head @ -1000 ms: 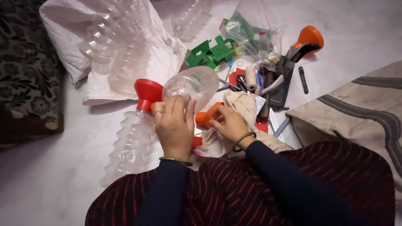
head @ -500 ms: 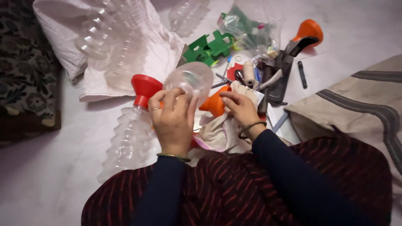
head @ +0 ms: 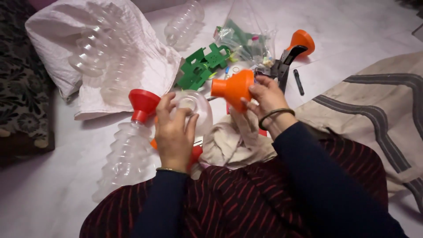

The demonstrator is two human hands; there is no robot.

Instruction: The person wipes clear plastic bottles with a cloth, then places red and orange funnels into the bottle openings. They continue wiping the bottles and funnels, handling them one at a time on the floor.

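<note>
Right now my left hand (head: 174, 134) is wrapped around a clear plastic bottle (head: 194, 110), fingers curled over its rounded end and pressed against the thin wall, while my right hand (head: 260, 99) pinches an orange funnel-shaped cap (head: 233, 88) between thumb and fingertips, held up just beside the bottle and above the crumpled beige cloth (head: 233, 141) in my lap. I judge the bottle to be very light and springy; it would likely dent if I squeezed hard, and its smooth skin may slip, so the ribs or the neck seem the safer places to grip. By its look the cap is stiff and hard, easy to hold by its wide rim. Another ribbed clear bottle with a red cap (head: 143, 103) lies on the white floor (head: 53, 194) touching my left knee.
</note>
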